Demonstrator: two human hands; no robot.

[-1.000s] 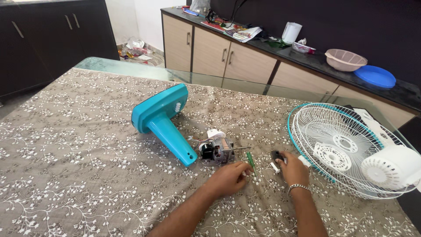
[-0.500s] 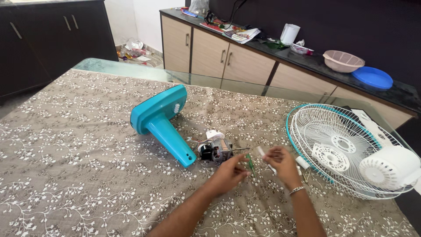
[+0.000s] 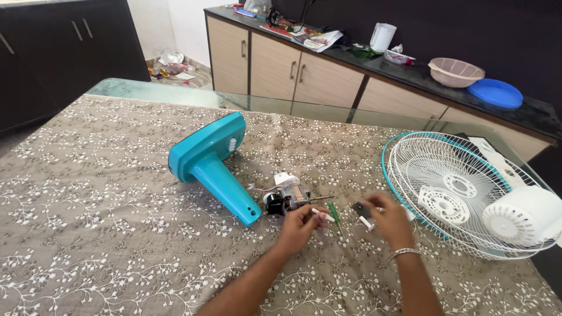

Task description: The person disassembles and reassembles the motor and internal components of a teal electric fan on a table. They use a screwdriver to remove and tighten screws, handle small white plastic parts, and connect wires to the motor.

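Hands meet over a patterned tabletop (image 3: 88, 234). Left hand (image 3: 300, 225) pinches a small white part (image 3: 322, 215), fingers together; right hand (image 3: 391, 219) clamps a dark piece (image 3: 362, 209). Fan motor (image 3: 285, 198) lies just beside, near a green screwdriver (image 3: 334, 212) and teal stand (image 3: 212, 164).

home dining rm | cloth-covered glass table (image 3: 175, 93) | sideboard cabinets (image 3: 293, 70) w/ bowls (image 3: 455, 71)

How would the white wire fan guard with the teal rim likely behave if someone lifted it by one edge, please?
The white wire fan guard with the teal rim looks mostly open mesh, so probably light for its size. Its thin wires may flex slightly. The white ribbed plastic cover resting on it would likely slide or roll off.
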